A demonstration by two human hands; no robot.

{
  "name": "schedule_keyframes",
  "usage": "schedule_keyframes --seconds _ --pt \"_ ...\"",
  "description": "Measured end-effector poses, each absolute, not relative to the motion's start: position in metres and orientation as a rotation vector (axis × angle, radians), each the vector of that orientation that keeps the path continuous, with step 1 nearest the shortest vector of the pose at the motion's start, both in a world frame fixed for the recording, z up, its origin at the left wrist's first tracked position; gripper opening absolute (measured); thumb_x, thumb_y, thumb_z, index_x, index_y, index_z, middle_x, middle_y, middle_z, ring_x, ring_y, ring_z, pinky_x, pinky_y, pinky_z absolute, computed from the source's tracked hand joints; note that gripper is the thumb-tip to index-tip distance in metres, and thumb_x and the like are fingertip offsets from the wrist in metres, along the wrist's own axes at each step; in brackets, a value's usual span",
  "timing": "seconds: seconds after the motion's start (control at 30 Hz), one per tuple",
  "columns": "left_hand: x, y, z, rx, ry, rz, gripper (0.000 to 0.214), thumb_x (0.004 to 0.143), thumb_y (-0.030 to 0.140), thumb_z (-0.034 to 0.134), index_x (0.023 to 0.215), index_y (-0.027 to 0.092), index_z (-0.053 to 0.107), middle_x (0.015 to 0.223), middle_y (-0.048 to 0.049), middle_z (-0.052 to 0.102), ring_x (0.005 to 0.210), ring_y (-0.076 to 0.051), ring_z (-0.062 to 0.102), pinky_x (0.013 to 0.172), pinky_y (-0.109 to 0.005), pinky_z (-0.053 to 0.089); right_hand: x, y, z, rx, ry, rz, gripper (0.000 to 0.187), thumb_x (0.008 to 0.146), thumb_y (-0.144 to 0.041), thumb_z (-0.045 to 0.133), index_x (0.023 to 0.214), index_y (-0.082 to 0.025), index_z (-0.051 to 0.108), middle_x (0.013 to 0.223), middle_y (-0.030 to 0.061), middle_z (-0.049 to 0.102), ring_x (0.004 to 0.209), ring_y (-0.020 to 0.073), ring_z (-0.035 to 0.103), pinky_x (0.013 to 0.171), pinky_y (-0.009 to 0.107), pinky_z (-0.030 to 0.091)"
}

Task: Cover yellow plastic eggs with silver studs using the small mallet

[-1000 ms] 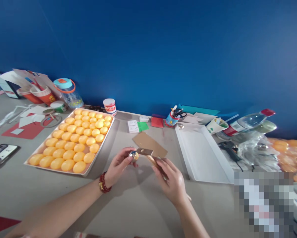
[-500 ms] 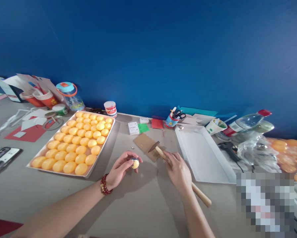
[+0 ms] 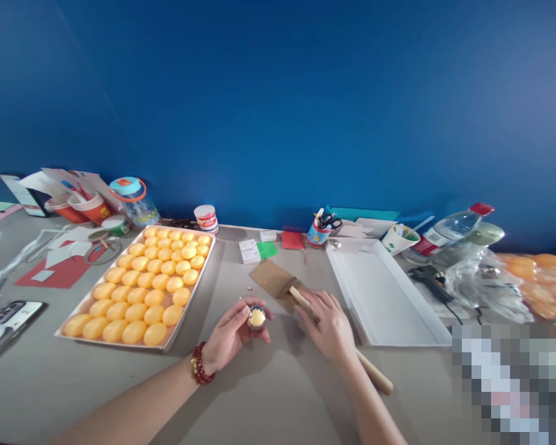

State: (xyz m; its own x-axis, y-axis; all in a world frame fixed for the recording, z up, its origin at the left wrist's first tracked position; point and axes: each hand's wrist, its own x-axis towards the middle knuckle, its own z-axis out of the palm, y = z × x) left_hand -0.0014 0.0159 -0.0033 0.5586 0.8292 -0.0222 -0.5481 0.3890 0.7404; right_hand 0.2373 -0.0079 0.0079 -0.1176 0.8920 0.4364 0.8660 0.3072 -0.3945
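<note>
My left hand, with a red bead bracelet on the wrist, pinches a small round piece that looks like a bottle cap. Its rim is shiny and crimped, and the yellowish inner face is turned toward me. My right hand is closed over the wooden handle of a hammer. The hammer's head end is low over a brown cardboard piece, and the handle slants down to the right under my palm. Tiny shiny bits lie beyond my left hand.
At left is a shallow box of orange balls. A white tray lies at right. Small white boxes, green and red paper, and a scissors cup stand at the back. Bottles and bagged balls are far right.
The cap in my left hand has been turned, so its yellowish inside faces me more fully. The hammer's head has dropped down toward the cardboard. The view has shifted slightly.
</note>
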Motion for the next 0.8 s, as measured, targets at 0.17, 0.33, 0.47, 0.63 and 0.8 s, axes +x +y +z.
schedule_keyframes --seconds 0.17,0.33,0.47,0.63,0.8 --pt "0.002 0.009 -0.011 0.793 0.517 0.846 0.040 0.097 0.051 0.046 0.100 0.018 0.068 0.083 -0.0068 0.068 0.066 -0.017 0.062 0.066 -0.032 0.053 0.196 -0.025 0.019 -1.223 -2.005 0.313 0.046 0.089 -0.036 0.065 0.132 -0.021 0.054 0.122 0.0116 0.065 0.113 0.0278 0.060 0.096 0.044 0.051" --pt "0.006 0.001 -0.020 0.855 0.593 0.820 0.040 0.095 0.052 0.047 0.091 0.021 0.072 0.082 -0.0066 0.070 0.078 -0.022 0.063 0.077 -0.036 0.053 0.171 -0.034 0.019 -1.134 -1.979 0.448 0.040 0.088 -0.030 0.067 0.126 -0.021 0.057 0.118 0.0110 0.065 0.109 0.0267 0.060 0.092 0.043 0.051" --pt "0.011 -0.005 -0.011 0.841 0.663 0.779 0.049 0.095 0.057 0.040 0.095 0.019 0.070 0.088 -0.0087 0.071 0.082 -0.024 0.065 0.080 -0.040 0.054 0.168 -0.034 0.014 -1.090 -1.945 0.420 0.036 0.086 -0.028 0.069 0.119 -0.021 0.059 0.115 0.0112 0.066 0.105 0.0266 0.060 0.089 0.043 0.052" --pt "0.005 -0.008 -0.010 1.135 0.957 0.741 0.048 0.094 0.055 0.038 0.098 0.017 0.066 0.085 -0.0119 0.070 0.083 -0.026 0.066 0.076 -0.040 0.055 0.161 -0.034 0.011 -1.079 -1.931 0.409 0.038 0.084 -0.029 0.071 0.119 -0.020 0.059 0.112 0.0117 0.067 0.103 0.0276 0.060 0.088 0.044 0.053" --pt "-0.003 -0.007 -0.014 1.275 1.025 0.790 0.023 0.078 0.033 0.063 0.098 0.022 0.069 0.088 -0.0090 0.069 0.094 -0.029 0.063 0.082 -0.039 0.054 0.158 -0.035 0.009 -1.093 -1.926 0.404 0.034 0.085 -0.028 0.071 0.116 -0.021 0.060 0.112 0.0115 0.067 0.102 0.0278 0.060 0.089 0.046 0.053"
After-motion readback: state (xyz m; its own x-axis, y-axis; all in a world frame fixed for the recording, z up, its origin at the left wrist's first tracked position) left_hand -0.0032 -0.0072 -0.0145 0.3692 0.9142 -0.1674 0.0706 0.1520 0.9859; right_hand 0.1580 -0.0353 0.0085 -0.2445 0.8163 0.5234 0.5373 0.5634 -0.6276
